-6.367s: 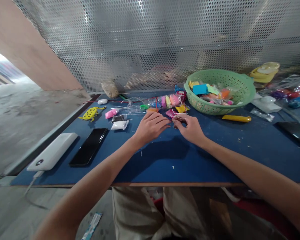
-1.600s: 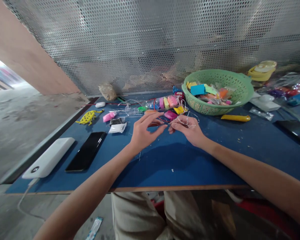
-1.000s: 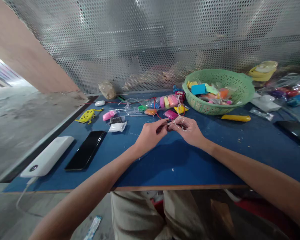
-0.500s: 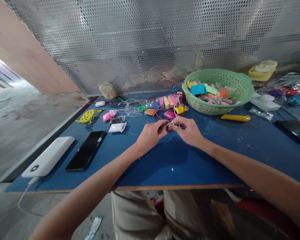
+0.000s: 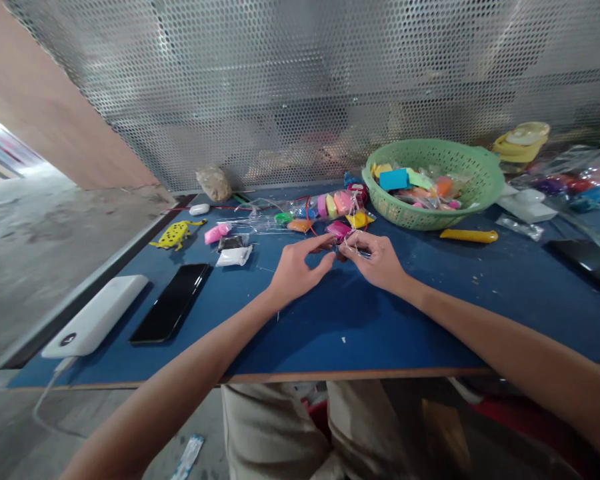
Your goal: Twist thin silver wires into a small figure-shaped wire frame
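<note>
Over the middle of the blue table (image 5: 300, 353), my two hands almost meet. My left hand (image 5: 303, 265) has its thumb and index finger apart, with its fingertips beside my right hand. In the closed fingers of my right hand (image 5: 375, 259) is a thin twisted silvery wire (image 5: 351, 241), partly covered by the fingers. Just behind the hands lie a magenta clay packet (image 5: 339, 230), a yellow packet (image 5: 361, 219) and an orange packet (image 5: 300, 225). Whatever small part sits between the fingertips is too hidden to make out.
A green basket (image 5: 430, 183) of colourful packets stands at the back right, a yellow cutter (image 5: 469, 236) before it. On the left are a phone (image 5: 171, 303), a white power bank (image 5: 97, 317), a yellow spotted figure (image 5: 177, 235) and a white packet (image 5: 234, 256).
The thumb and index finger of my left hand have spread apart, with the thumb lower. My right hand has stayed nearly in place, still gripping the wire.
</note>
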Action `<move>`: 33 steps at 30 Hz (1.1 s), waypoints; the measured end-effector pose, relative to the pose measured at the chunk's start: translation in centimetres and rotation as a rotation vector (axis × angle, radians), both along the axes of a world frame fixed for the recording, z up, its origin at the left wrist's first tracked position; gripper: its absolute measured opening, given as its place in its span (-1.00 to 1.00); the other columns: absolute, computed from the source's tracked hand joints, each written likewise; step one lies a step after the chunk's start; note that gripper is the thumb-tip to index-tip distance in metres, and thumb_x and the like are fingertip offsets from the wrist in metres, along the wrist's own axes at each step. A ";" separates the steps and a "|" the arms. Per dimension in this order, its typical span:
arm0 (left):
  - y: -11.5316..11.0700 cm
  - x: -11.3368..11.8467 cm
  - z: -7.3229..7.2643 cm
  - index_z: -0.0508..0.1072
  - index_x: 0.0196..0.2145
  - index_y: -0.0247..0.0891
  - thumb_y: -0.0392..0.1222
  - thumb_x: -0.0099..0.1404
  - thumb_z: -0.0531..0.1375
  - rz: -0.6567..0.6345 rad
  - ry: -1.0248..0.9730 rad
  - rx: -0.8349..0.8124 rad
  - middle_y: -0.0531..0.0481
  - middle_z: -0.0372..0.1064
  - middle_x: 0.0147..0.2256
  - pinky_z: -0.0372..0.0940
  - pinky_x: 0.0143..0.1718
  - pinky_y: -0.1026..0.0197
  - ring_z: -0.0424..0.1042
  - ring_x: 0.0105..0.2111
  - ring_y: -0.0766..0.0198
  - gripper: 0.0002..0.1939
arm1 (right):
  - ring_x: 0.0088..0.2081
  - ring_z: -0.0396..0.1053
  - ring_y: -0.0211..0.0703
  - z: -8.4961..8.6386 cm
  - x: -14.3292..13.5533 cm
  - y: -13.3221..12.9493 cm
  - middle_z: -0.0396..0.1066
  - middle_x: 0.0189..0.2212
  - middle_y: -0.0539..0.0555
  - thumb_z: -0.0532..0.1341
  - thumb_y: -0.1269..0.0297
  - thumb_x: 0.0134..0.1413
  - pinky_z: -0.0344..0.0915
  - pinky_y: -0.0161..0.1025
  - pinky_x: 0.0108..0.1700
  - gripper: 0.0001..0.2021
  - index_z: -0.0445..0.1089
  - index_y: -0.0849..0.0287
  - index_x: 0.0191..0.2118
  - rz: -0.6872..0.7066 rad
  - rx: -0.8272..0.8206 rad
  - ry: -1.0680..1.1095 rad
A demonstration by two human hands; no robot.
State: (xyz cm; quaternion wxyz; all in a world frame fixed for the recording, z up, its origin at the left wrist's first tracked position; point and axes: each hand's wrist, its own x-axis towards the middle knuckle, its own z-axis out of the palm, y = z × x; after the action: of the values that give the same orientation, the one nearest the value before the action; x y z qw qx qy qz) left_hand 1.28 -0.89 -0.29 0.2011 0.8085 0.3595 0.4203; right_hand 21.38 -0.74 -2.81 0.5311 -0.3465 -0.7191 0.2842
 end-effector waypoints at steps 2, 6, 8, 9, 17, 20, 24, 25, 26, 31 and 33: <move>0.1 -0.1 0.2 0.55 0.03 -0.20 -0.16 0.31 0.26 0.058 -0.022 0.044 -0.09 0.54 -0.06 0.45 -0.13 0.19 0.54 -0.18 0.24 -0.67 | -0.38 0.53 -0.12 0.0 0.0 0.1 0.52 -0.45 0.02 0.25 0.21 0.23 0.47 -0.17 -0.24 -0.84 0.44 0.13 -0.36 0.008 -0.030 0.024; 0.7 -0.3 -0.2 0.59 -0.13 -0.21 -0.07 0.28 0.32 0.013 -0.125 -0.127 -0.05 0.54 -0.18 0.38 -0.27 0.27 0.48 -0.26 0.29 -0.75 | -0.36 0.54 -0.10 -0.2 -0.1 0.1 0.53 -0.43 0.03 0.25 0.19 0.24 0.49 -0.14 -0.23 -0.85 0.45 0.12 -0.33 0.033 -0.051 0.040; 1.0 -0.3 -0.5 0.58 -0.17 -0.24 -0.03 0.27 0.33 -0.037 -0.174 -0.248 -0.04 0.54 -0.23 0.37 -0.28 0.27 0.47 -0.28 0.29 -0.74 | -0.36 0.55 -0.09 -0.2 -0.1 0.1 0.53 -0.42 0.03 0.25 0.19 0.23 0.49 -0.14 -0.23 -0.85 0.44 0.12 -0.33 0.019 -0.043 0.028; 1.0 -0.3 -0.6 0.58 -0.19 -0.25 -0.02 0.27 0.32 -0.057 -0.180 -0.282 -0.04 0.54 -0.24 0.36 -0.27 0.27 0.47 -0.28 0.28 -0.74 | -0.36 0.55 -0.09 -0.2 -0.1 0.1 0.53 -0.42 0.03 0.25 0.19 0.23 0.49 -0.15 -0.23 -0.85 0.44 0.12 -0.33 0.012 -0.039 0.018; 0.8 -0.5 -0.2 0.57 -0.27 -0.25 -0.07 0.32 0.29 -0.002 -0.137 -0.182 -0.01 0.53 -0.31 0.35 -0.21 0.25 0.45 -0.31 0.32 -0.82 | -0.37 0.48 -0.16 0.3 -0.1 -0.3 0.54 -0.45 0.01 0.21 0.21 0.25 0.37 -0.24 -0.28 -0.80 0.42 0.12 -0.40 -0.031 0.024 -0.157; 0.9 -0.7 0.1 0.57 -0.27 -0.26 -0.08 0.28 0.32 -0.024 -0.214 -0.249 -0.02 0.52 -0.34 0.38 -0.27 0.25 0.44 -0.36 0.34 -0.81 | -0.38 0.45 -0.19 0.3 0.1 -0.3 0.53 -0.45 0.00 0.19 0.25 0.26 0.33 -0.25 -0.30 -0.81 0.40 0.12 -0.40 -0.014 0.079 -0.198; 1.4 -1.1 0.2 0.56 -0.31 -0.28 -0.07 0.24 0.35 -0.052 -0.378 -0.366 -0.03 0.51 -0.36 0.40 -0.29 0.26 0.44 -0.39 0.36 -0.79 | -0.41 0.44 -0.19 0.5 0.4 -0.1 0.51 -0.46 0.00 0.16 0.26 0.28 0.32 -0.24 -0.28 -0.82 0.41 0.13 -0.35 -0.007 0.093 -0.227; 1.6 -1.2 0.2 0.55 -0.31 -0.29 -0.06 0.23 0.36 -0.064 -0.429 -0.409 -0.04 0.50 -0.36 0.40 -0.29 0.27 0.43 -0.40 0.37 -0.78 | -0.40 0.44 -0.19 0.6 0.5 0.0 0.51 -0.46 0.00 0.16 0.26 0.29 0.33 -0.23 -0.27 -0.83 0.41 0.13 -0.34 -0.006 0.094 -0.225; 1.8 -1.3 0.2 0.54 -0.31 -0.29 -0.05 0.21 0.37 -0.076 -0.477 -0.453 -0.04 0.50 -0.35 0.40 -0.30 0.28 0.42 -0.40 0.38 -0.76 | -0.40 0.44 -0.19 0.7 0.5 0.0 0.51 -0.46 0.00 0.17 0.26 0.28 0.33 -0.23 -0.26 -0.83 0.41 0.12 -0.35 -0.005 0.097 -0.220; 2.4 -1.4 -0.2 0.49 -0.30 -0.29 -0.04 0.25 0.34 -0.129 -0.501 -0.502 -0.01 0.46 -0.35 0.40 -0.27 0.29 0.41 -0.39 0.39 -0.75 | -0.36 0.45 -0.15 1.0 0.7 0.1 0.50 -0.45 0.01 0.19 0.23 0.27 0.33 -0.21 -0.23 -0.77 0.39 0.11 -0.43 -0.040 0.092 -0.192; 2.2 -1.3 -0.3 0.48 -0.22 -0.29 -0.05 0.29 0.30 -0.137 -0.427 -0.413 -0.04 0.48 -0.28 0.41 -0.19 0.27 0.44 -0.32 0.37 -0.75 | -0.36 0.45 -0.15 1.0 0.7 -0.1 0.51 -0.44 0.01 0.20 0.22 0.27 0.33 -0.20 -0.24 -0.78 0.41 0.12 -0.42 -0.036 0.089 -0.198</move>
State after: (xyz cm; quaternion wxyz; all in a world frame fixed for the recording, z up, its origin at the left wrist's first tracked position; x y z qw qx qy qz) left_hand -0.03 1.35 -0.60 0.4600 0.6661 0.3317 0.4844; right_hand 22.08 -0.80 -1.82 0.4774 -0.3619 -0.7736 0.2067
